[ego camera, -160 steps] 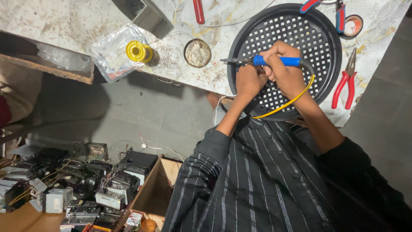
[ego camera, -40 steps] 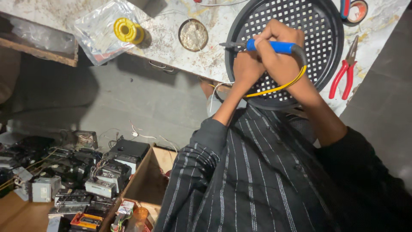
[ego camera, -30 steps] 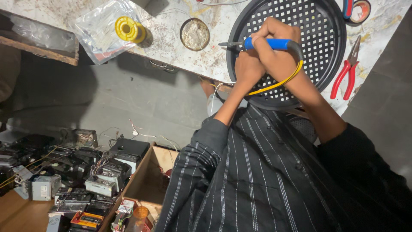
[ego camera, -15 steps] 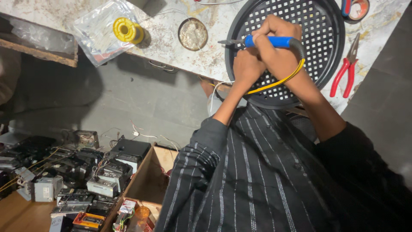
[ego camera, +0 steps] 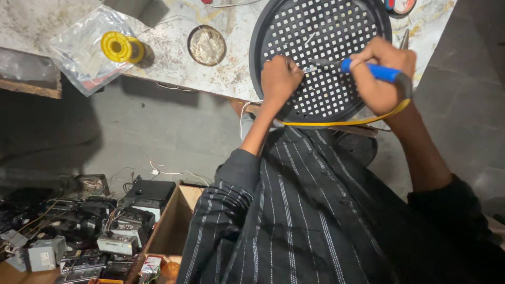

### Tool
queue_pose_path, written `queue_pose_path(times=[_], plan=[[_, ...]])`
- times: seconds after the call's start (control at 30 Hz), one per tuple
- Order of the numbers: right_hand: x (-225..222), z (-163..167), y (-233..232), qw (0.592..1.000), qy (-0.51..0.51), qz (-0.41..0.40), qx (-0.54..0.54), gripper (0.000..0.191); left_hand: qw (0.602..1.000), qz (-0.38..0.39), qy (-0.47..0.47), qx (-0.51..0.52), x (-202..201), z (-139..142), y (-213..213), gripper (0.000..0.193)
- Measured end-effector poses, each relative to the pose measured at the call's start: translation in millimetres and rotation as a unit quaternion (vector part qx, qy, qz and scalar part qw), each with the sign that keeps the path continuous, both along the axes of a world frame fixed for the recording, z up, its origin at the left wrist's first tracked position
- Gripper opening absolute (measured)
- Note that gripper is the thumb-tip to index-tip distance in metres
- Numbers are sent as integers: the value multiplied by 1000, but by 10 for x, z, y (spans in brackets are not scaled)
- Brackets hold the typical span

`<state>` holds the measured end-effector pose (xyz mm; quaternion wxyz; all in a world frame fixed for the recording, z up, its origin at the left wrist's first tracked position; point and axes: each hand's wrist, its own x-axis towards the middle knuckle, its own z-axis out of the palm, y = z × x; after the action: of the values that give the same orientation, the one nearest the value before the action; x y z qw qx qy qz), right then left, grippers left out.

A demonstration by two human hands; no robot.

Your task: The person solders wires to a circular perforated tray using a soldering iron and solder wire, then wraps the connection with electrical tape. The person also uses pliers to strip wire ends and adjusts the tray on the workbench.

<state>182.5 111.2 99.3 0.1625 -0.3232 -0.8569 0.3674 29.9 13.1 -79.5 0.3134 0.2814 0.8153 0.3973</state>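
Observation:
A round black perforated grille [ego camera: 321, 31] lies on the stained worktop [ego camera: 173, 21]. My right hand [ego camera: 381, 73] grips a blue-handled soldering iron [ego camera: 368, 70] whose metal tip points left over the grille. A yellow cord [ego camera: 347, 122] runs from the iron under my wrist. My left hand [ego camera: 281, 79] is closed in a fist on the grille just left of the tip, pinching something too small to make out, with a thin white wire [ego camera: 244, 113] trailing below it.
A yellow solder spool [ego camera: 120, 47] sits on a clear plastic bag [ego camera: 84, 50]. A round metal tin [ego camera: 206, 44] is beside the grille. On the floor, several electronic parts [ego camera: 89, 231] lie beside a cardboard box [ego camera: 168, 226].
My hands have drawn apart: the right hand with the iron has shifted right, and the left fist now sits alone left of the tip. The view has shifted slightly.

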Motion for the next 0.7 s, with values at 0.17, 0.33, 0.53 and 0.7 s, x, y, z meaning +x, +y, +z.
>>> queue_pose_path(times=[0.17,0.33,0.53,0.7], plan=[[-42,-96,-82,998,-32,32,35,16,1000,1,-1,5,4,-3,-11,10],[-91,-75,-109,999,-38,33,-2,16,1000,0,-1,12,-2,-8,-7,11],[-100,-74,-113,998,-41,39,5,15,1000,-5,-1,7,2,-14,-1,9],[-104,-102,-111,999,-29,45,3,16,1000,-8,-7,4,-4,-16,1,11]])
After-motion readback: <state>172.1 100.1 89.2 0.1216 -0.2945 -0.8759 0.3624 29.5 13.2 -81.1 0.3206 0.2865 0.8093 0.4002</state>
